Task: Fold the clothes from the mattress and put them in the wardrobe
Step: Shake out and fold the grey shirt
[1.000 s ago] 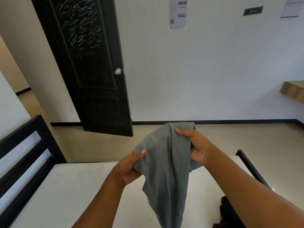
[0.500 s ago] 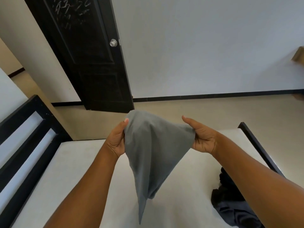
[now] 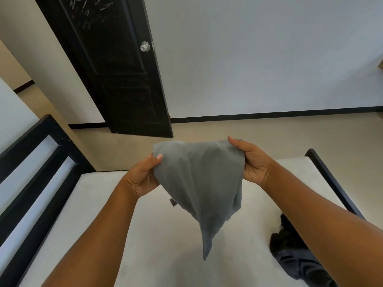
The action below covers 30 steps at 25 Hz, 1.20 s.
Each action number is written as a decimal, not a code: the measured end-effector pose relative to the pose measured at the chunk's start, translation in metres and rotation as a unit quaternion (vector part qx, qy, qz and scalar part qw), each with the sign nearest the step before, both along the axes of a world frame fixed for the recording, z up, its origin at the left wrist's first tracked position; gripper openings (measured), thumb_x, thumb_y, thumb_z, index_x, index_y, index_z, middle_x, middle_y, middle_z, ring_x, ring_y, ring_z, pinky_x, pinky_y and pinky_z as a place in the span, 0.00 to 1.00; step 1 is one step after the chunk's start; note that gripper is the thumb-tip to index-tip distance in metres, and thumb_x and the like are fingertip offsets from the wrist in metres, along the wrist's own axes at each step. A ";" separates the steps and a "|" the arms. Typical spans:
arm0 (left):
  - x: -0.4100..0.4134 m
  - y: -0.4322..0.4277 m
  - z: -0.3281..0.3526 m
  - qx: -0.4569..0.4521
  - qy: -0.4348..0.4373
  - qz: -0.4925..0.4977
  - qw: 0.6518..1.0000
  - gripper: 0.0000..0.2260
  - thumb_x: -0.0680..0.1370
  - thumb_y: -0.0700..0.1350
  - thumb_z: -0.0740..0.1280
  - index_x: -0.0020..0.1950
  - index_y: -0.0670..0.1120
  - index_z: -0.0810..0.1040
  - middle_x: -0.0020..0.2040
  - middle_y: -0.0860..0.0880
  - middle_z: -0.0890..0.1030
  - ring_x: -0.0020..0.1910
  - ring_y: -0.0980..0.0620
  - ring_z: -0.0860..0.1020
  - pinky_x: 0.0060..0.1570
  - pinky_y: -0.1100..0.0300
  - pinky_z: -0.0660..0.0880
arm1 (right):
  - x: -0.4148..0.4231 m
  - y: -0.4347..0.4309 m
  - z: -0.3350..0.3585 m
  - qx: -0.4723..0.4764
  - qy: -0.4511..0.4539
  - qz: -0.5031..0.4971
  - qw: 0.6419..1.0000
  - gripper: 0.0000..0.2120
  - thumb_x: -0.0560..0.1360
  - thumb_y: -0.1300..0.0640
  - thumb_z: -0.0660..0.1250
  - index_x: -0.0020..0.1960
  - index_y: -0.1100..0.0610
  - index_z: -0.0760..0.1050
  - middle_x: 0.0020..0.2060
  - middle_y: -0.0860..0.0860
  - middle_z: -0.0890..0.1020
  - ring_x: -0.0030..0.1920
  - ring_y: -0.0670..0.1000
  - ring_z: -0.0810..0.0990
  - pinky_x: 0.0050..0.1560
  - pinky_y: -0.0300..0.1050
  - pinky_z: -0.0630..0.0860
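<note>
A grey garment [image 3: 199, 179] is held up above the white mattress [image 3: 99, 220], stretched between both hands, its lower end hanging to a point clear of the surface. Its left edge is pinched between thumb and curled fingers of the left hand [image 3: 143, 175]; its right top corner is gripped likewise by the right hand [image 3: 251, 162]. A dark clothes pile [image 3: 294, 255] is seen on the mattress at right, beside the black bed frame [image 3: 329, 179].

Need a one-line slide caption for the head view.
Both hands, left hand and right hand, hold a grey garment up above the mattress; dark clothes lie beside.
</note>
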State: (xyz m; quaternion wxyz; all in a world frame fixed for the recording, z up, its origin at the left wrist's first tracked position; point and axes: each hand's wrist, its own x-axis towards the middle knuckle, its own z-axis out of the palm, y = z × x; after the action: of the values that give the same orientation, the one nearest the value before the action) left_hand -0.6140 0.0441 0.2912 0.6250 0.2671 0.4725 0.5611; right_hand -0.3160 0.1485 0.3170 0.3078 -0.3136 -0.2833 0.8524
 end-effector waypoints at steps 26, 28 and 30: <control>0.017 0.017 -0.006 -0.119 0.215 0.010 0.969 0.24 0.74 0.47 0.76 0.67 0.43 0.73 0.62 0.45 0.80 0.62 0.45 0.78 0.62 0.52 0.77 | -0.023 0.012 -0.027 -0.036 -0.217 0.068 0.973 0.21 0.72 0.58 0.77 0.62 0.65 0.80 0.55 0.62 0.84 0.54 0.59 0.82 0.58 0.55 0.82; 0.010 0.022 -0.006 -0.160 0.231 -0.012 0.960 0.20 0.74 0.46 0.77 0.62 0.41 0.77 0.62 0.43 0.80 0.61 0.44 0.78 0.65 0.49 0.76 | -0.028 0.012 -0.029 -0.041 -0.230 0.072 0.970 0.22 0.73 0.59 0.77 0.64 0.65 0.79 0.56 0.62 0.84 0.54 0.59 0.81 0.59 0.54 0.81; 0.004 0.028 -0.006 -0.209 0.252 -0.031 0.944 0.15 0.73 0.45 0.78 0.55 0.41 0.79 0.59 0.42 0.81 0.60 0.42 0.78 0.66 0.45 0.76 | -0.032 0.017 -0.036 -0.049 -0.257 0.084 0.962 0.23 0.74 0.60 0.77 0.66 0.65 0.77 0.58 0.62 0.83 0.56 0.60 0.82 0.59 0.54 0.82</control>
State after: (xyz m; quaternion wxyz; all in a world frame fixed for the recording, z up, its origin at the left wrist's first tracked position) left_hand -0.6100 0.0725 0.2856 0.5444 0.2777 0.7129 0.3439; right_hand -0.3477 0.1652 0.2813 0.1367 -0.5117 -0.3359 0.7789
